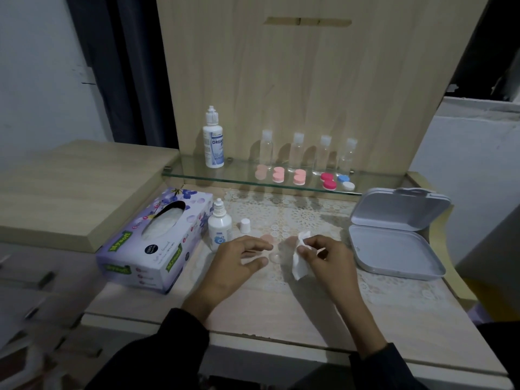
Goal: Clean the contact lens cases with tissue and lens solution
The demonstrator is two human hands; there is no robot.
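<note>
So the right hand (323, 256) has a folded bit of white tissue (299, 258) pinched between thumb and fingers, held just above the lace mat (295, 215) in the middle of the table (281, 319). The left hand (239, 256) is hovering right beside it, fingers loosely curled and not gripping anything as far as I can see. Between the two hands there's a clear, open lens case (274, 256) lying on the mat, pretty blurry, with a pale pink cap (267, 239) just behind it.

Toward the left edge of the table sits a purple tissue box (157, 240), and next to that a small white solution bottle (219, 228) standing upright with its cap (245, 225) off and standing beside it. At the right edge there's a grey tin (399, 235), lid flipped open.

Up on the glass shelf (197, 175) at the back: a bigger solution bottle (213, 142), four clear little bottles (295, 153), and a row of lens cases (299, 176), pink ones on the left, then a red pair and a blue-and-white pair.
</note>
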